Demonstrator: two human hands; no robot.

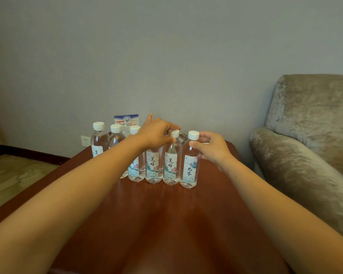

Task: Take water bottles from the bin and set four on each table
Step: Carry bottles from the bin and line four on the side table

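Observation:
Several clear water bottles with white caps and pale labels stand upright in a row on the dark red wooden table [166,224]. My left hand [156,133] rests over the top of one bottle [153,167] and its fingertips touch the cap of the neighbouring bottle [172,165]. My right hand [212,147] grips the neck of the rightmost bottle [190,167], just under its cap. Further left stand three more bottles, including the far-left bottle [99,141], partly hidden by my left forearm. No bin is in view.
A blue and white printed card [126,122] stands behind the bottles against the grey wall. A beige velvet armchair [309,139] sits close to the table's right side. A wall socket [85,141] and carpeted floor [14,175] lie to the left.

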